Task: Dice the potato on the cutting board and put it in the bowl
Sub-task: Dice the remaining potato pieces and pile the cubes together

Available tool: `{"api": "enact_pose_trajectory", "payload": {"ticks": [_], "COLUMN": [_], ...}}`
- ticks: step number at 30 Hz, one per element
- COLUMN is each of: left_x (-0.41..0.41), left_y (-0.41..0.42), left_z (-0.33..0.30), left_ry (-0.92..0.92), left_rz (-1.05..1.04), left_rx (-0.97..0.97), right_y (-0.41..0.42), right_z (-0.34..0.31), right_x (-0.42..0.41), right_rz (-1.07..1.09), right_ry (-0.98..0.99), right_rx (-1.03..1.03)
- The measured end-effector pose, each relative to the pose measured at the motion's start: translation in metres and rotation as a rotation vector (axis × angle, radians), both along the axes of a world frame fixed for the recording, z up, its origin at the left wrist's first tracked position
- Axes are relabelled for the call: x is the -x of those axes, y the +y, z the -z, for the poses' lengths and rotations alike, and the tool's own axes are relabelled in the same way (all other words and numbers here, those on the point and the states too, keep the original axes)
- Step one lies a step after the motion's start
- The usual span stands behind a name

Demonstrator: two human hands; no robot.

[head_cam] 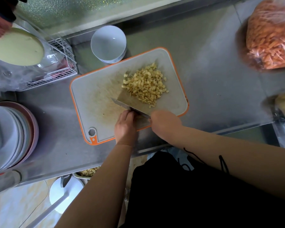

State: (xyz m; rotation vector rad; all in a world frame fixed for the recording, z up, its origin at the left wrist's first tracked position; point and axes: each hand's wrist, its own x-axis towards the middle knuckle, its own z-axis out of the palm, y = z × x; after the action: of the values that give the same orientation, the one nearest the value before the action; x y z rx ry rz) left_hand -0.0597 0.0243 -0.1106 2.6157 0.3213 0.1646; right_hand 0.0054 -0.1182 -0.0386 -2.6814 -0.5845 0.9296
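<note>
Potato dice (146, 84) lie heaped on the cutting board's (92, 96) far right part, near the bowl (108, 43) beyond its far edge. The right hand (163, 122) grips the cleaver (132, 102), blade slanting toward the heap; the left hand's (125, 127) straight fingers rest on it.

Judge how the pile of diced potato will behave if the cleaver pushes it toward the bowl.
The diced potato is loose small cubes, so it will probably spread rather than move as one. Strays already lie off the pile, so some likely get left on the cutting board. Cubes seem unlikely to roll far.
</note>
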Motion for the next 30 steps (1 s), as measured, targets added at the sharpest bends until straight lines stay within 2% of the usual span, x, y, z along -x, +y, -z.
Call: {"api": "enact_pose_trajectory", "payload": {"ticks": [8,16,30], "left_x": [-0.001,-0.004,0.000], "left_y": [0.001,0.008,0.011], "left_z": [-0.002,-0.005,0.002], "left_ry": [0.009,-0.017,0.047], "left_rz": [-0.046,-0.004,0.026], "left_rx": [0.057,0.059,-0.015], "right_y": [-0.005,-0.002,0.005], "right_z": [0.000,-0.010,0.008], "right_x": [-0.020,-0.008,0.000], "right_rz": [0.103,0.077,0.037], "right_ry": [0.135,0.034,0.074], "right_rx": [-0.072,-0.065,-0.011]}}
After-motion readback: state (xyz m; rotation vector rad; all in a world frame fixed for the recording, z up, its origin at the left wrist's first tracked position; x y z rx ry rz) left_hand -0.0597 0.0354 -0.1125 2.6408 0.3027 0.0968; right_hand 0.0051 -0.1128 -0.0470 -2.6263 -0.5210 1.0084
